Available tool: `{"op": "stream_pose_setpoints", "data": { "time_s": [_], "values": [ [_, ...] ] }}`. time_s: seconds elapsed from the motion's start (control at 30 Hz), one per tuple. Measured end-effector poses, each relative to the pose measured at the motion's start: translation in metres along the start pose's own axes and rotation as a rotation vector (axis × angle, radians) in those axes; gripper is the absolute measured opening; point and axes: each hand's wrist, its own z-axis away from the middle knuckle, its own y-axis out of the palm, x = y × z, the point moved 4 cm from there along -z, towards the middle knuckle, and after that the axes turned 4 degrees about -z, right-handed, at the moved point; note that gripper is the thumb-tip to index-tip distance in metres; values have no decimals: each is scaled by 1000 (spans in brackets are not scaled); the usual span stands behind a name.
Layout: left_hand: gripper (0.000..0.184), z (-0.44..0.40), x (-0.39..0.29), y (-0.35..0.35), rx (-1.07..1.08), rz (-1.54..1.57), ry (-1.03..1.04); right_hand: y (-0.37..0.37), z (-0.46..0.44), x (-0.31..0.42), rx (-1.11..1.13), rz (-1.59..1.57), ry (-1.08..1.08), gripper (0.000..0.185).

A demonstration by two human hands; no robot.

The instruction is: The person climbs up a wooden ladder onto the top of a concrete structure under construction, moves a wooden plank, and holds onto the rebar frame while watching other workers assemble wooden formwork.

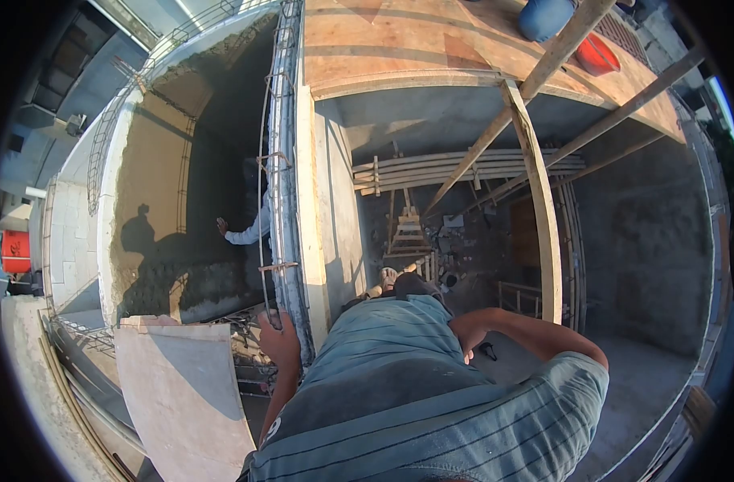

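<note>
My left hand (279, 341) is at the near end of a steel rebar cage (277, 177) that runs along the top of a wall. Its fingers are closed round a long thin bar on the cage's left side. My right hand (466, 331) rests against my hip, over the striped shirt (383, 345). Most of its fingers are tucked out of sight, so what they do is hidden. Beside the left hand lies a pale, curved sheet of board (186, 386).
Right of the wall, a deep room holds wooden poles (471, 169) and a ladder-like frame (409, 229). A plywood deck (399, 40) carries a red bucket (598, 55) and a crouching person (539, 20). Another person's sleeved arm (250, 231) reaches out in the shaded left space.
</note>
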Motion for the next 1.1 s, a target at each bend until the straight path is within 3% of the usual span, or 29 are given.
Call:
{"op": "stream_pose_setpoints", "data": {
  "time_s": [0.53,1.1],
  "values": [
    [28,-1,6,5,60,121,-45,-3,8,13,-4,54,33,23],
    [29,0,4,4,26,20,-37,-2,5,7,2,19,2,26]
  ]
}}
